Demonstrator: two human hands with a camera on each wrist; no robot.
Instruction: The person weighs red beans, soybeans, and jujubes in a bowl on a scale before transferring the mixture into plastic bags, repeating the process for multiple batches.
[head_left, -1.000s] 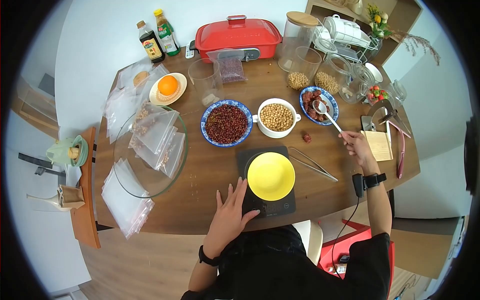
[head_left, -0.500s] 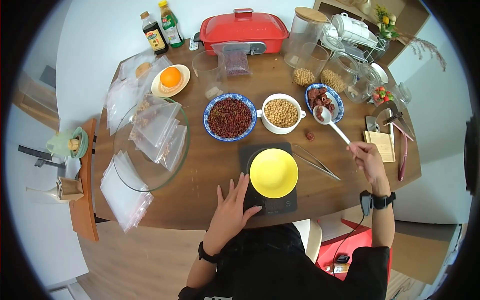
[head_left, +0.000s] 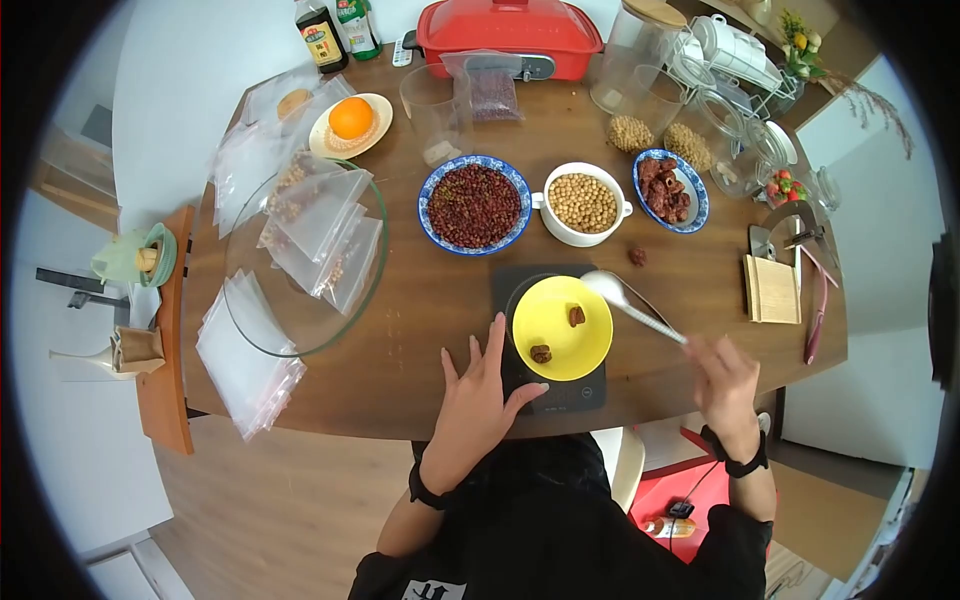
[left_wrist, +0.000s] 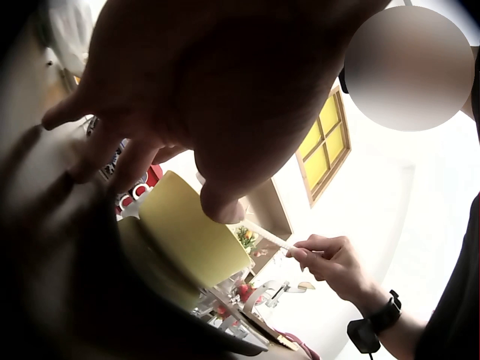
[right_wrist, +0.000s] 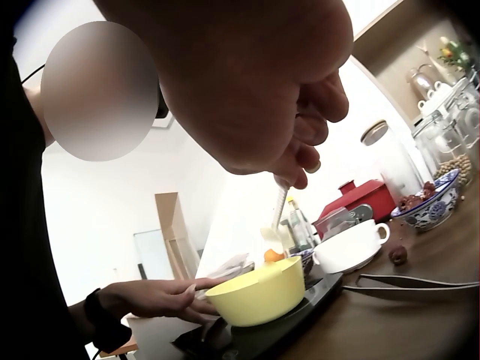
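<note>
In the head view a yellow bowl [head_left: 562, 345] with two dark red dried fruits in it stands on a black scale [head_left: 575, 397]. My left hand [head_left: 472, 405] lies at the scale's left edge, its fingers spread beside the bowl. My right hand [head_left: 727, 392] grips the handle of a white spoon [head_left: 606, 288], whose head is at the bowl's upper right rim. The right wrist view shows the spoon handle [right_wrist: 279, 210] pinched above the bowl [right_wrist: 259, 294]. Behind stands a blue-and-white bowl of dried fruits [head_left: 670, 190].
Behind the scale are a bowl of red beans [head_left: 475, 205] and a white pot of chickpeas [head_left: 582, 204]. One dried fruit [head_left: 637, 256] lies loose on the table, with metal tongs near the spoon. A large glass bowl [head_left: 381, 255] is at the left, a wooden board [head_left: 771, 290] at the right.
The right hand has brought the spoon from the dried-fruit bowl to the yellow bowl, where two dried fruits now lie. The left hand stays by the scale. The head view has shifted.
</note>
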